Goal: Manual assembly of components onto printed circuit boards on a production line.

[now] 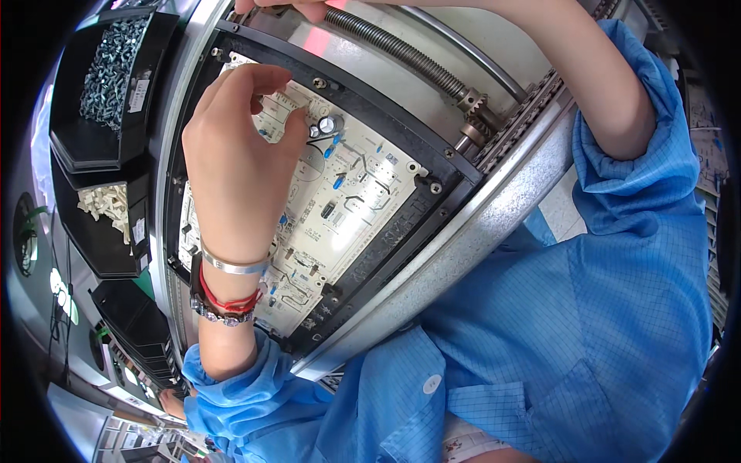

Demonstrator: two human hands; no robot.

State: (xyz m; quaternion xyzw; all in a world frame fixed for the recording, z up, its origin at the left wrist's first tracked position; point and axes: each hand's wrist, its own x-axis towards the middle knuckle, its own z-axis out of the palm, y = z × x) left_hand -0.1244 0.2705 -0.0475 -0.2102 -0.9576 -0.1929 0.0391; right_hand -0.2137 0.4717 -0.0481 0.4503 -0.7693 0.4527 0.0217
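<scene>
Circuit board (351, 235), at picture centre inside a black frame (386, 110): parts on it are probably best handled from straight above, keeping the bangle (234, 265) off neighbouring components. Its face is cream, dotted with blue, with 2 round capacitors (332, 125) standing toward 12 o'clock. Over its 11 o'clock area the left hand (239, 147) curves, thumb and index spread apart; the right hand (309, 9) is cut off at 12 o'clock, so I cannot tell its grip. Black bin (85, 158) with screws lies at 10 o'clock.

Free room over circuit board (370, 228) right side; left hand (243, 147) blocks left, upright capacitor (330, 125) just beside.
</scene>
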